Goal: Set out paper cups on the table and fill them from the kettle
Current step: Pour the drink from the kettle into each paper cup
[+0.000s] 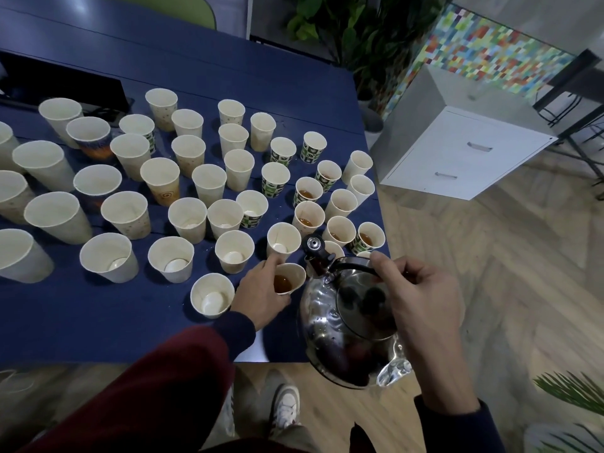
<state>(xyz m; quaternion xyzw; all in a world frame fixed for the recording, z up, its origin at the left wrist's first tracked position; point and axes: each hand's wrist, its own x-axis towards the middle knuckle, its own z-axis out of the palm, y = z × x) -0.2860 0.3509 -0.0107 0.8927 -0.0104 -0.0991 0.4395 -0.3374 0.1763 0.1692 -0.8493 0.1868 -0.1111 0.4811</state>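
Here left fingers (266, 264) wrap an amber-filled paper cup (291, 275), right fingers (397, 269) clasp the shiny kettle's (327, 317) handle (353, 265)

An office, judging by the white filing cabinet (464, 152), blue meeting table (245, 73) and potted plants (359, 31)

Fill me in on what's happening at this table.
A person is filling paper cups from a steel kettle. The left hand grips a cup holding brown liquid near the front edge of the blue table. The right hand holds the kettle by its handle right beside that cup. No stream shows at this moment. Several cups at the right end hold the same brown liquid; most of the other cups look empty.
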